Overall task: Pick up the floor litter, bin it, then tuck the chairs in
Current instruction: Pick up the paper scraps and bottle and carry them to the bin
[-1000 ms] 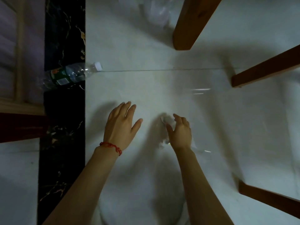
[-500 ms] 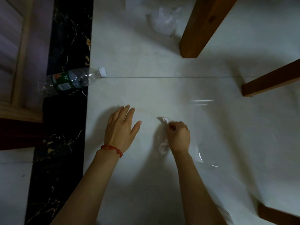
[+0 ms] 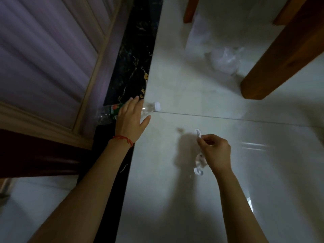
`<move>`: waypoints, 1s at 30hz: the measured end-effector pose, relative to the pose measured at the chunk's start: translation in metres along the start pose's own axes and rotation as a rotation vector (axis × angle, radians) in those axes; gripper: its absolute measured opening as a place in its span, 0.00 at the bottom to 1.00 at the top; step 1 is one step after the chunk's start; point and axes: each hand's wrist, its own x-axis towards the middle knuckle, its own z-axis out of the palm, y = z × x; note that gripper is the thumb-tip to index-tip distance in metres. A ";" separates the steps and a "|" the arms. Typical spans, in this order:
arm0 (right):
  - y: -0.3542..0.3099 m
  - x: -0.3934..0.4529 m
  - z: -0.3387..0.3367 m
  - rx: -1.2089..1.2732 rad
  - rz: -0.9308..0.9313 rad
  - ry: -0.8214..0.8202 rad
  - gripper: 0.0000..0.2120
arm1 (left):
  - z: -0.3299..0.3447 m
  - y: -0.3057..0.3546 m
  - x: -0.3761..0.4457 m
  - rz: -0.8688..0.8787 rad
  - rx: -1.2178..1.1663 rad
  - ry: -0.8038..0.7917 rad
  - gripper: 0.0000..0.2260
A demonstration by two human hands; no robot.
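My right hand is closed around a crumpled white paper scrap, lifted just off the pale tiled floor; its ends stick out above and below my fingers. My left hand, with a red string at the wrist, hovers spread over a clear plastic bottle with a white cap and green label, lying on its side at the edge of the black marble strip. Whether the fingers touch the bottle I cannot tell. A crumpled clear plastic bag lies on the floor at the upper right beside a wooden chair leg.
A black marble strip runs along the floor beside a panelled wooden wall on the left. Another wooden leg stands at the top. A white sheet lies near the bag. Pale tiles spread to the right.
My right hand has pinched the paper scrap and lifted it off the floor. My left hand has reached forward and left to the bottle. The view has swung left.
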 end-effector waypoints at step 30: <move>-0.039 -0.029 -0.051 -0.206 -0.051 -0.105 0.11 | -0.033 0.058 -0.047 -0.098 -0.021 -0.114 0.32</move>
